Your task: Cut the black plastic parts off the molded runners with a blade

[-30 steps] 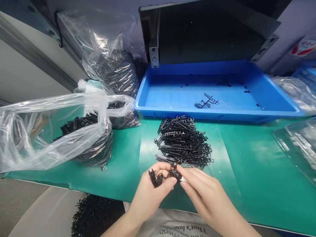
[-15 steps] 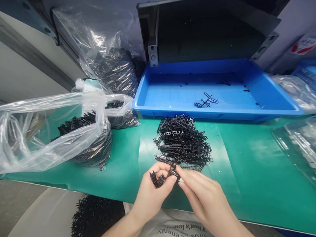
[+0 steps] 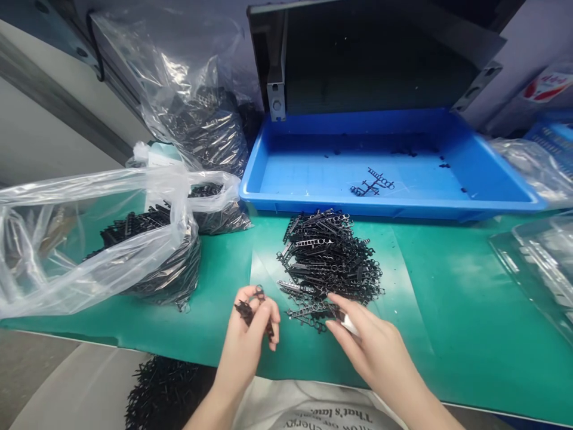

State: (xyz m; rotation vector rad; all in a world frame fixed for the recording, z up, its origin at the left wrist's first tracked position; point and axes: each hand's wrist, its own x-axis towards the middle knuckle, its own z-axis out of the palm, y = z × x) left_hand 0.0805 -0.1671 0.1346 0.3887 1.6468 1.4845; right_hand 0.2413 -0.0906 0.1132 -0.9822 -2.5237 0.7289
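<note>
Head view: blue tray (image 3: 308, 173) sits at the back of bench (image 3: 456, 310), one black frame (image 3: 372, 184) plus scraps inside; dark panel (image 3: 380, 65) overhangs its rear. Left side crowded: big clear bag (image 3: 156, 254) of black parts, mouth wide, smaller bag (image 3: 224, 221) behind it, tall bag (image 3: 210, 131) at the back. Clear plastic box (image 3: 546, 257) at far right. Dark heap (image 3: 165, 391) below bench level, lower left.

Front edge of bench runs under the forearms. Bare green right of the pile up to the box; narrower strip between big bag and left hand (image 3: 246, 328).

Black parts pile (image 3: 331, 257) lies centre, just before the tray, ahead of right hand (image 3: 376, 334) and right of left hand. Left grip curled round small black pieces (image 3: 244, 312), clear of pile. Right grip: index finger and thumb tips apart at the pile's near strips, white item (image 3: 350, 325) between; can't tell if anything is pinched.
</note>
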